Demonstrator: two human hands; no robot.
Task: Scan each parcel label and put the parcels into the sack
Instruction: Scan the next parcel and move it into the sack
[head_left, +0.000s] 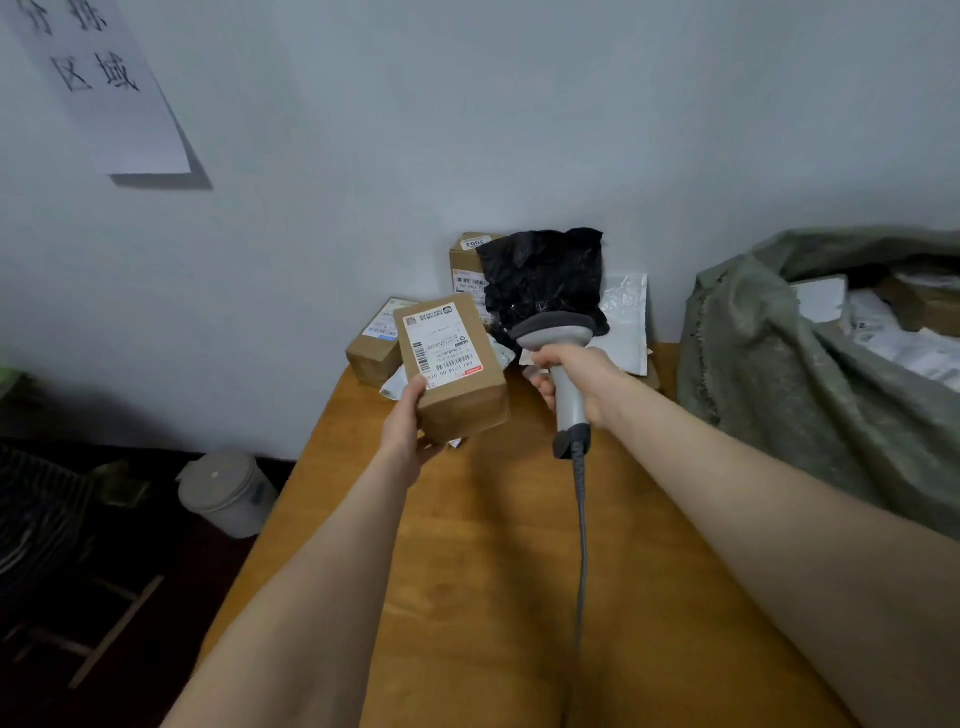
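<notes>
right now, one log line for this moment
left hand: holds cardboard parcel, label up | right hand: grips scanner beside it | sack: open, parcels inside

Dim, soft indoor light; the floor (104, 545) at left sinks into darkness. Wide-angle bending at the edges, with slight blur throughout.

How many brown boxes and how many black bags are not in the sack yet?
Brown boxes: 3, one held in the left hand
Black bags: 1
Total: 4
</notes>
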